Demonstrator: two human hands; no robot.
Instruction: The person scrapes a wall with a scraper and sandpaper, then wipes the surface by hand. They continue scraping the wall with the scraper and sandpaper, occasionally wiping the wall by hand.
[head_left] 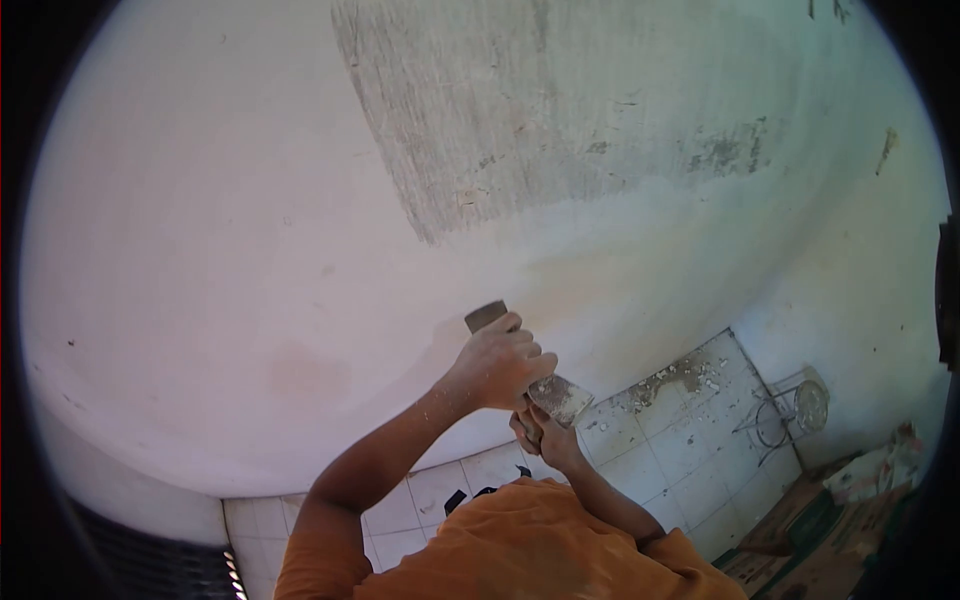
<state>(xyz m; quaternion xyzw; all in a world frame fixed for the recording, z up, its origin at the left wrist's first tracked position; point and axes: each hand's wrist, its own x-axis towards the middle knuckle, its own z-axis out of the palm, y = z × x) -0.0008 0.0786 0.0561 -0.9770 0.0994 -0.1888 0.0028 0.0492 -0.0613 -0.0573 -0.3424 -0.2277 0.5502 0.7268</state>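
Note:
My left hand [498, 365] is wrapped around a scraper. Its flat, dusty metal blade [562, 401] sticks out low on the right, and a dark, blunt end [486, 316] shows above the fist; both seem to belong to one tool. Just below the blade, my right hand [550, 440] is closed, its fingers curled. What it grips, if anything, is mostly hidden. Both hands are close together in front of my chest, near the pale wall [250, 280]. Higher on that wall is a rough grey patch [530, 110] with the coating scraped off.
White floor tiles [680, 450] meet the wall below my hands. Flakes and dust [690, 378] lie along its foot. A wire-framed object [785, 408] stands in the right corner. Cardboard [800, 530] and crumpled plastic [880, 468] lie at lower right. A dark slatted thing [150, 550] is at lower left.

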